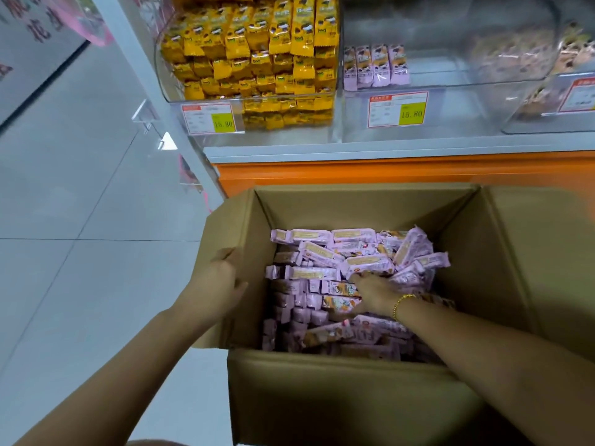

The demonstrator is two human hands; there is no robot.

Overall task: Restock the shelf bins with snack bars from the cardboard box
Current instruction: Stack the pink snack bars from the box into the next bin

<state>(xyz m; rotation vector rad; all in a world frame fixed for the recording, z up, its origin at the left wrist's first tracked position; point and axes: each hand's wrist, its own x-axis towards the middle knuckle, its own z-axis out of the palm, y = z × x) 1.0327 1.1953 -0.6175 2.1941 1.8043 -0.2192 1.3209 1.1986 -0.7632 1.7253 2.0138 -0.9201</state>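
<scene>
Pink snack bars [325, 252] fill the cardboard box [322, 397]. They look light and slippery, so grab around their middles. The left hand [222, 278] holds the box's flap [238, 226]. The right hand [373, 296] digs inside the box; I cannot tell what its fingers hold.

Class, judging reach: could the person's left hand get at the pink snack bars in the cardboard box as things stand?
Probably yes. The left hand holds the left flap of the open cardboard box, and the pink snack bars lie uncovered inside; only the right hand sits among them.
</scene>
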